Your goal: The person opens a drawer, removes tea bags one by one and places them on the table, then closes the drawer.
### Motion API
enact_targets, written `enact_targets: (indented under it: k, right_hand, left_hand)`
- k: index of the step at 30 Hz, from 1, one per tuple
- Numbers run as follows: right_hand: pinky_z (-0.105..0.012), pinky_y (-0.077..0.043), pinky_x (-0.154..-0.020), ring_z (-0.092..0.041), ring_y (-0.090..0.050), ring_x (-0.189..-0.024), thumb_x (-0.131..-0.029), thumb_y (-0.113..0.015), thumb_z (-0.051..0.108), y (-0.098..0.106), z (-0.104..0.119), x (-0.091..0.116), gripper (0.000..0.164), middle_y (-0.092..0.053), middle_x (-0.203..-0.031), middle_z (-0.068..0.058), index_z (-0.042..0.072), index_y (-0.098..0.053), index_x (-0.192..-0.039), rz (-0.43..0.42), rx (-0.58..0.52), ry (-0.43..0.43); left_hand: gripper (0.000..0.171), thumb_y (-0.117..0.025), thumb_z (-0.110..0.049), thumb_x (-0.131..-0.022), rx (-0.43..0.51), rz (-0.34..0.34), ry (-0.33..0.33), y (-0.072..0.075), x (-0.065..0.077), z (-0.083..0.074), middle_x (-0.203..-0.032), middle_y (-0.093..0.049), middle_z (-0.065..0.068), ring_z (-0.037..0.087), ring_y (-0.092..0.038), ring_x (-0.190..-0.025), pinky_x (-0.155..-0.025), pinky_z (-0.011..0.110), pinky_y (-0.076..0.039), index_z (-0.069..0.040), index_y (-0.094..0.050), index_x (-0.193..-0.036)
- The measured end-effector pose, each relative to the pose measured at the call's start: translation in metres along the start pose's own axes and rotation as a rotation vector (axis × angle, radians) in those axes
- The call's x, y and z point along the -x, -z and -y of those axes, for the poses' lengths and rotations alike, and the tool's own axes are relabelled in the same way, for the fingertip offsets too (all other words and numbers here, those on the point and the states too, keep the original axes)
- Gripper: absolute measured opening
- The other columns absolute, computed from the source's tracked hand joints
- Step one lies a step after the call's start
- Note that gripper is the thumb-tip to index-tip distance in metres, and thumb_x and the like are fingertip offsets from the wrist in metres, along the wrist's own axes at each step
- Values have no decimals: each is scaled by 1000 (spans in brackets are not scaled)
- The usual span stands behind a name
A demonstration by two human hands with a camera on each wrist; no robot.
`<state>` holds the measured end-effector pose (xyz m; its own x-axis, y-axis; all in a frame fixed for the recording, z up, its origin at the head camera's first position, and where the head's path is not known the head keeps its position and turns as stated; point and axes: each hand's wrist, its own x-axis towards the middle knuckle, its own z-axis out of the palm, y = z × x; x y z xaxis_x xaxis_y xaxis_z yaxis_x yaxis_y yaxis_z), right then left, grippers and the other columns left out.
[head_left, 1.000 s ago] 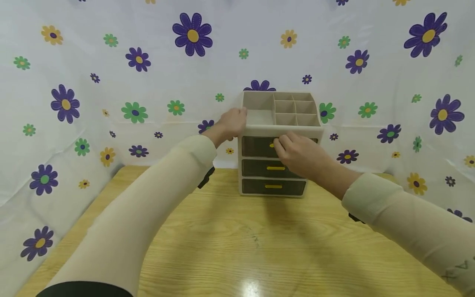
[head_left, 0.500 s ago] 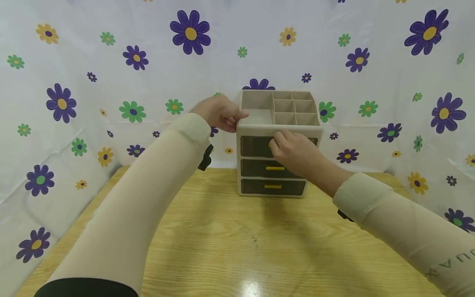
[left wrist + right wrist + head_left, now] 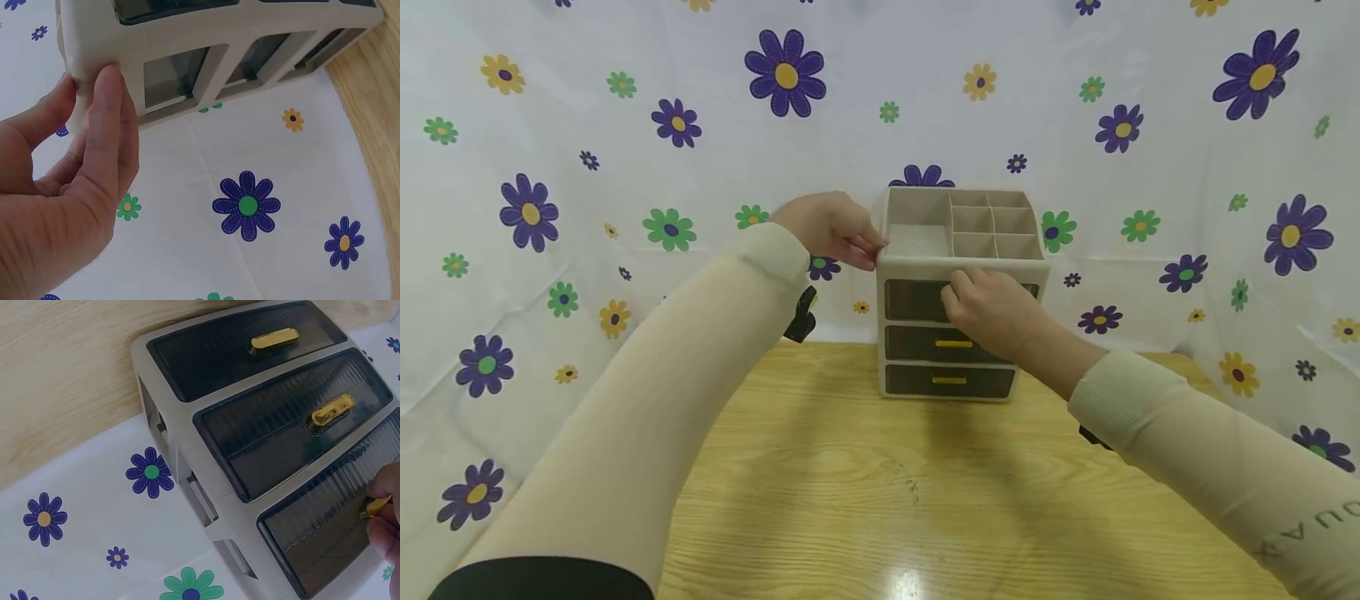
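Observation:
A cream drawer organizer [image 3: 962, 264] with three dark drawers stands at the back of the table. My left hand [image 3: 835, 227] is at its upper left corner; in the left wrist view the fingers and thumb of that hand [image 3: 81, 169] pinch the edge of the frame. At the top drawer [image 3: 917, 300], my right hand [image 3: 996, 312] pinches the gold handle [image 3: 377, 507], as the right wrist view shows. This drawer looks shut. Below it are the middle drawer [image 3: 910, 343] and the bottom drawer [image 3: 910, 379], both shut, with gold handles.
The organizer's top has one large compartment [image 3: 919, 237] and several small ones [image 3: 973, 218]. A white cloth with flowers [image 3: 700, 167] hangs directly behind and along the sides. The wooden table [image 3: 850, 483] stretches out in front.
My left hand has shifted its hold at the organizer's upper left corner, with the wrist raised and moved left. The right hand stays on the top handle.

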<state>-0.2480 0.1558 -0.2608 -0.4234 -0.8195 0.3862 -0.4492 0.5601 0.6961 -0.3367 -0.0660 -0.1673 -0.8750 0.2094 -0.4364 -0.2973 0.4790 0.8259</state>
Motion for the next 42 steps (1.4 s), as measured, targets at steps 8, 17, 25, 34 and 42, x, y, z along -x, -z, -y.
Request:
enact_targets:
  k: [8, 17, 25, 34, 42]
  right_hand:
    - [-33, -64, -71, -24, -67, -76, -89, -73, 3, -2, 1, -2, 11, -67, -85, -15, -3, -72, -97, -1, -14, -8]
    - [-34, -63, -70, -26, -66, -77, -89, -72, 2, 1, -1, -2, 9, -66, -85, -14, -3, -71, -96, -23, -17, -29]
    - [-36, -63, -74, -27, -68, -82, -88, -73, 2, 6, 0, -1, 11, -68, -88, -15, -2, -72, -98, -20, -34, -1]
    - [-35, -61, -77, -26, -68, -83, -88, -75, 5, 16, 4, 3, 11, -70, -90, -13, 1, -71, -98, -14, -38, 19]
    - [-33, -56, -67, -25, -67, -81, -90, -73, 6, 31, 10, 13, 8, -68, -88, -10, 2, -69, -95, -50, -57, 94]
  left_hand:
    - [38, -65, -1, -94, -93, -97, -40, -2, 0, -5, -105, -63, 16, 23, -69, -79, -84, 34, -63, 4, -53, -129]
    - [32, -63, -1, -94, -159, -161, -13, -8, 3, -15, -99, -64, 13, 20, -68, -64, -76, 31, -64, 3, -54, -125]
    - [24, -61, -4, -96, -244, -177, 7, -14, 6, -18, -95, -64, 14, 18, -67, -56, -73, 28, -63, 3, -58, -119]
    - [25, -58, -6, -98, -293, -169, 23, -13, 7, -19, -100, -64, 14, 19, -69, -63, -73, 27, -63, 2, -56, -122]
    - [24, -57, -7, -98, -322, -181, 11, -15, 4, -20, -104, -65, 15, 21, -71, -70, -71, 27, -63, 2, -57, -121]
